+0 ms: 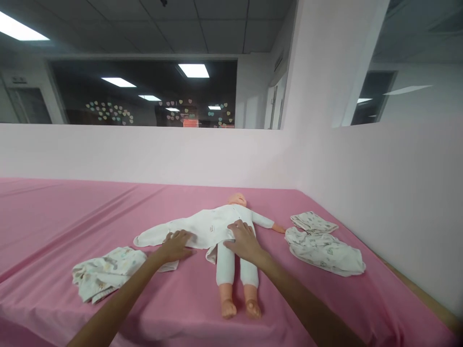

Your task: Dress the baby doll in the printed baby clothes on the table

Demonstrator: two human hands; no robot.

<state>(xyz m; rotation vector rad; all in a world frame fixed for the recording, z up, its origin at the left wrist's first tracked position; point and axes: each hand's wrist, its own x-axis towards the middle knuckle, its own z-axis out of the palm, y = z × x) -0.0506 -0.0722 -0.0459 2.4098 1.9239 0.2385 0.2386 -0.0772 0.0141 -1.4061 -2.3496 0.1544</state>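
A baby doll [226, 274] lies on its back with its bare feet toward me, dressed in white trousers and a white top [208, 221]. One of its arms is stretched out to the right in a sleeve. The top's other side is spread flat to the left, away from the body. On that spread part rests my left hand [176, 246], its fingers apart and nothing visibly held. My right hand [246, 241] lies over the doll's belly at the hem of the top, fingers and thumb apart. What is under the palms is hidden.
A pink sheet [162, 308] covers the padded surface. A crumpled patterned cloth [110, 272] lies at the left. Folded cloth [313, 223] and a patterned baby garment [325, 253] lie at the right, near the white wall [398, 193]. Another low wall with a window stands behind.
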